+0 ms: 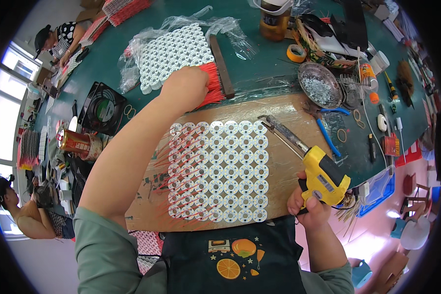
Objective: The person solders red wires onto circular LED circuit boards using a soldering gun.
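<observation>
My left hand (185, 87) reaches far forward, its fingers curled and closed at a bundle of short red wires (213, 81); the fingertips are partly hidden. Behind it lies a sheet of round white LED boards (179, 46) on clear plastic wrap. In my right hand (311, 206) is a yellow and black soldering gun (326, 176), its tip pointing up and left near the panel's top right corner. The panel of round LED boards (231, 171) lies flat on a brown board (279, 127). Red wires (181, 171) run slantwise across its left columns; the right columns show none.
A dark metal bar (222, 66) lies beside the wire bundle. At right are a round dish of grey bits (321, 85), blue-handled pliers (328, 137), orange tape (296, 53) and a jar (274, 19). A black fan (102, 109) stands left. Two people (59, 39) sit at far left.
</observation>
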